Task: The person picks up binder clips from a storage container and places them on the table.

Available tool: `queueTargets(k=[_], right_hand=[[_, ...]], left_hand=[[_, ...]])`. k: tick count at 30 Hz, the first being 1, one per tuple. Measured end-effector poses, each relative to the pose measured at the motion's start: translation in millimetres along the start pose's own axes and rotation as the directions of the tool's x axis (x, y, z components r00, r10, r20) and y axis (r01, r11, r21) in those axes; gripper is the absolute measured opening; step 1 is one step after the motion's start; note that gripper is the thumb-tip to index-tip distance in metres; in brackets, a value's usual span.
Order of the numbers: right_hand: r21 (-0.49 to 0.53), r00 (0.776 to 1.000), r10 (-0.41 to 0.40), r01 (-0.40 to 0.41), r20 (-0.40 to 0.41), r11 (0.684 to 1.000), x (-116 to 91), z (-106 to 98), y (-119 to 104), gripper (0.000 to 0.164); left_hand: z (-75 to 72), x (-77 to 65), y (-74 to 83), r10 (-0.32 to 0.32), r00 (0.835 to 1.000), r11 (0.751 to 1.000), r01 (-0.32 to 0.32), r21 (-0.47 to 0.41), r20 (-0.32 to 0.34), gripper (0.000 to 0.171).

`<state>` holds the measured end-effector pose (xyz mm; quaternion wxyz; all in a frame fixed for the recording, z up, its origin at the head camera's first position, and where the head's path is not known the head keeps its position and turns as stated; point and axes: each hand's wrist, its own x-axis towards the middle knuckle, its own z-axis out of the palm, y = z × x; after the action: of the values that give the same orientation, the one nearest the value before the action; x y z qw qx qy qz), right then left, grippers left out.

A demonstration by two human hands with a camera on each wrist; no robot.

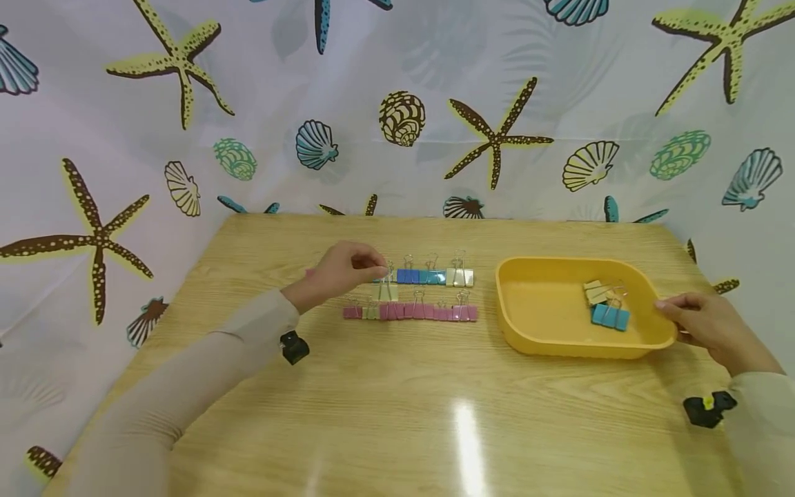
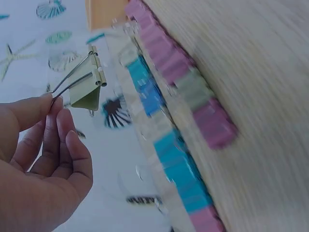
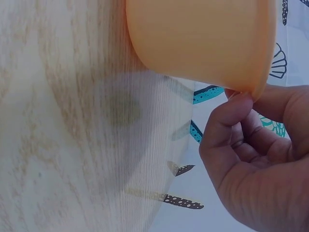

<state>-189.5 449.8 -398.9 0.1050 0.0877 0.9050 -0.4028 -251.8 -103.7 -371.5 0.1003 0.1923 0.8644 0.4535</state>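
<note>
My left hand (image 1: pixel 338 268) pinches the wire handles of a pale yellow binder clip (image 2: pixel 86 92) between thumb and fingertips, holding it above the clips on the table. Beneath it run two rows of binder clips. The back row has a dark blue clip (image 1: pixel 408 277), a teal clip (image 1: pixel 433 277) and a cream clip (image 1: pixel 459 278); my hand hides part of its left end. Mostly pink clips (image 1: pixel 419 312) make up the front row, with one pale green clip (image 1: pixel 371 313) among them. On the right, my right hand (image 1: pixel 714 324) grips the rim of a yellow plastic tray (image 1: pixel 540 304) at its right end.
Inside the tray, toward its right side, lie a blue binder clip (image 1: pixel 611 317) and pale yellow clips (image 1: pixel 596 293). A wooden table (image 1: pixel 385 400) carries everything. Behind it and at both sides hangs a white curtain (image 1: pixel 366 62) printed with shells and starfish.
</note>
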Motion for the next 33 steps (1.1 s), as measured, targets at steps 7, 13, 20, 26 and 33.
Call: queueTargets(k=[7, 13, 20, 26, 33], right_hand=[[0.003, 1.000, 0.007, -0.007, 0.013, 1.000, 0, -3, 0, 0.055], [0.010, 0.999, 0.010, -0.010, 0.031, 1.000, 0, -4, 1, 0.054], [-0.002, 0.999, 0.014, -0.014, 0.036, 1.000, -2, -9, 1, 0.055], [0.002, 0.999, 0.022, -0.022, 0.040, 1.000, -1, -8, 1, 0.054], [-0.017, 0.998, 0.013, -0.012, 0.059, 1.000, -1, -8, 1, 0.060]], left_hand=[[-33.4, -16.5, -31.1, -0.049, 0.997, 0.996, 0.054, 0.076, -0.058, 0.016], [-51.2, -28.3, -39.3, -0.081, 0.995, 0.977, 0.090, 0.192, -0.056, 0.013], [-49.3, -29.1, -52.7, -0.143, 0.990, 0.975, 0.144, 0.171, -0.014, 0.013], [-42.8, -26.1, -66.2, -0.130, 0.991, 0.978, 0.129, 0.163, -0.002, 0.010], [-37.2, -27.6, -69.1, -0.131, 0.991, 0.979, 0.131, 0.158, -0.012, 0.012]])
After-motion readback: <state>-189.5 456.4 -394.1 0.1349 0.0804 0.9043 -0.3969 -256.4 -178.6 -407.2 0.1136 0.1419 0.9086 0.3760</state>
